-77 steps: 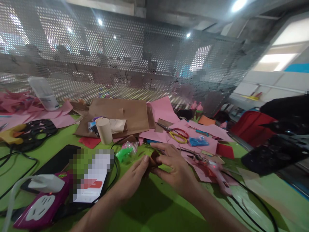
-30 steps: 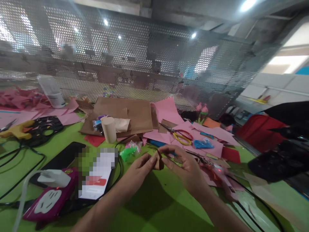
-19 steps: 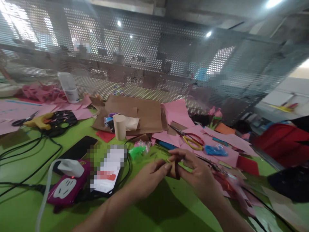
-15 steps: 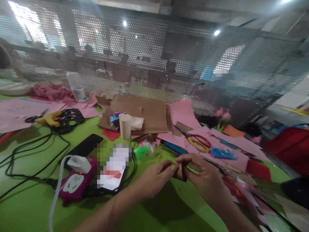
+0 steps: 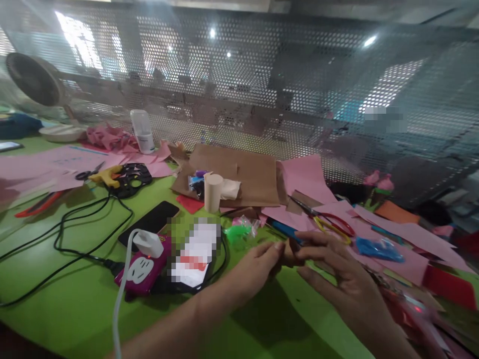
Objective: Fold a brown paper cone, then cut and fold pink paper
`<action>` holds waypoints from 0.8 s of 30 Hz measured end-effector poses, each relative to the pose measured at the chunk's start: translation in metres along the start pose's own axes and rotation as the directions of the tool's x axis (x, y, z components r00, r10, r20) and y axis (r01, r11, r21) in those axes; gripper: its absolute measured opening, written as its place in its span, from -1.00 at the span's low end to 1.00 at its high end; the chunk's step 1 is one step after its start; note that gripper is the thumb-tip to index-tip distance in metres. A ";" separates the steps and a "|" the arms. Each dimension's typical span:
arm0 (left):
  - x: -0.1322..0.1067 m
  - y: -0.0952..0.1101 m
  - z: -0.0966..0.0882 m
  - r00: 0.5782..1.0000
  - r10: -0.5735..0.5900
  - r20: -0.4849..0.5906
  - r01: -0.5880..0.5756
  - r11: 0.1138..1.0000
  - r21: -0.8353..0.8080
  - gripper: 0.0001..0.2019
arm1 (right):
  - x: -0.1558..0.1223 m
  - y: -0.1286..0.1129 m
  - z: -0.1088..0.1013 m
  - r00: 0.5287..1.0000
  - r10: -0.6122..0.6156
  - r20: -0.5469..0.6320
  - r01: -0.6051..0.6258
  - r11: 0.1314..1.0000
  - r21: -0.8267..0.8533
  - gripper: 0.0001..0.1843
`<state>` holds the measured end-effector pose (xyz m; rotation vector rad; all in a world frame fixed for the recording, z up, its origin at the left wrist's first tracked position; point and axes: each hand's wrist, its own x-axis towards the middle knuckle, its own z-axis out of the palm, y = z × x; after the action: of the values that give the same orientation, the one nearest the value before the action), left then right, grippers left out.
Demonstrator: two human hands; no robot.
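Note:
My left hand (image 5: 258, 268) pinches a small piece of brown card or paper (image 5: 289, 255) above the green table, thumb on top. The piece looks bent or rolled, and the fingers hide part of it. At its right side is my right hand (image 5: 342, 271), fingers stretched and thumb apart, its fingertips at or very near the edge. Just behind the hands lie a blue pen-like tool (image 5: 285, 230) and a bright green item (image 5: 238, 234) beside clear plastic wrapping. Scissors (image 5: 329, 222) with red and yellow handles rest on pink paper farther right.
A beige cylinder (image 5: 213, 193) stands before a brown paper sheet (image 5: 239, 169). To the left are a lit phone (image 5: 196, 254), a dark phone (image 5: 149, 223), a purple power strip (image 5: 144, 271) with cables, and a yellow glue gun (image 5: 107, 177). A hot red-handled tool area and a blue packet (image 5: 379, 249) lie right.
The view has swung left, so the table things sit farther right and a fan shows. My right hand's fingers have spread and loosened from the brown piece; my left hand keeps its pinch.

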<state>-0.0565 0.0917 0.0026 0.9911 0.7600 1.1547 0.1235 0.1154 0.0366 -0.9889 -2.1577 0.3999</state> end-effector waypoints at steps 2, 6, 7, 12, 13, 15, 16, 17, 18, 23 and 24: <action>0.001 -0.002 0.000 1.000 -0.014 0.011 0.014 1.000 -0.015 -0.59 | 0.001 0.002 0.002 1.000 -0.016 0.009 0.016 1.000 -0.011 -0.87; 0.002 -0.009 -0.002 1.000 -0.002 0.031 0.002 1.000 0.013 -0.55 | 0.001 0.006 0.004 1.000 -0.009 -0.024 0.008 0.999 -0.046 -0.85; 0.003 -0.010 -0.003 0.999 -0.002 0.037 0.002 1.000 0.016 -0.54 | 0.001 0.007 0.003 1.000 -0.007 -0.030 0.006 0.999 -0.052 -0.85; 0.003 -0.010 -0.003 0.998 -0.015 0.058 0.015 1.000 -0.007 -0.56 | 0.000 0.010 0.002 0.999 -0.013 -0.041 0.010 0.998 -0.068 -0.85; 0.002 -0.008 -0.002 0.998 -0.018 0.053 0.019 1.000 -0.020 -0.57 | -0.001 0.010 0.002 0.999 -0.021 -0.037 0.019 0.997 -0.071 -0.85; 0.002 -0.005 -0.001 0.999 -0.025 0.031 0.026 0.998 -0.049 -0.59 | -0.002 0.010 0.002 0.999 -0.039 -0.020 0.037 0.997 -0.072 -0.87; 0.002 -0.004 0.000 0.999 -0.026 0.023 0.027 0.998 -0.057 -0.59 | -0.002 0.011 0.003 0.999 -0.046 -0.012 0.045 0.996 -0.072 -0.87; 0.002 -0.004 0.000 1.000 -0.026 0.017 0.027 0.998 -0.057 -0.59 | -0.002 0.011 0.003 0.999 -0.049 -0.006 0.049 0.996 -0.072 -0.87; 0.002 -0.003 0.001 1.000 -0.027 0.011 0.028 0.998 -0.052 -0.59 | -0.002 0.011 0.004 0.998 -0.055 -0.005 0.054 0.996 -0.072 -0.87; 0.002 -0.004 0.001 0.999 -0.028 0.031 0.029 0.998 -0.047 -0.57 | -0.001 0.012 0.004 0.998 -0.053 -0.019 0.051 0.997 -0.055 -0.87; 0.002 -0.005 0.000 0.999 -0.033 0.037 0.035 0.998 -0.057 -0.57 | -0.001 0.012 0.004 0.999 -0.042 -0.026 0.041 0.998 -0.058 -0.87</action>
<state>-0.0539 0.0934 -0.0019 0.9451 0.7091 1.1203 0.1273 0.1228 0.0274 -0.9738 -2.1721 0.3048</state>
